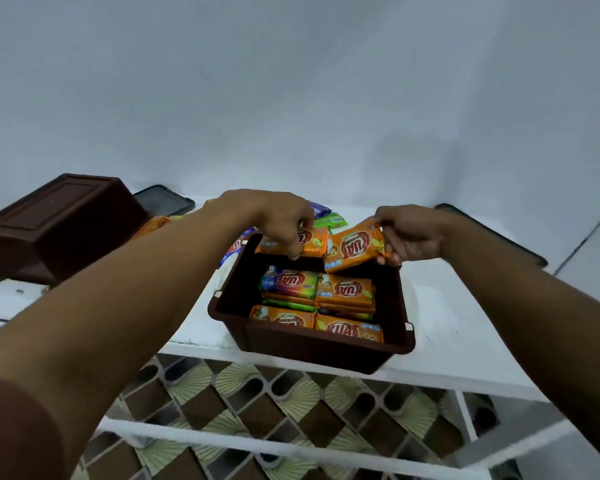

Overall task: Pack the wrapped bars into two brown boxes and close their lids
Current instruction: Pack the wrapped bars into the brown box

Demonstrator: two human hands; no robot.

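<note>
Nearest, below the white desk (465, 323), lies a patterned floor (257, 410). On the desk's front edge sits the open brown box (312, 344), with packed bars (343, 292) stacked flat inside. At the box's far rim, about eleven o'clock, the left hand (274, 216) has its grip pinched on an orange bar (314, 242). At one o'clock the right hand (413, 233) has its grip closed on the end of a second orange bar (355, 249), tilted over the box. Loose bars (329, 220) lie beyond at twelve o'clock. A second brown box (59, 226) stands at ten o'clock, with a dark flat piece (167, 200) behind it.
</note>
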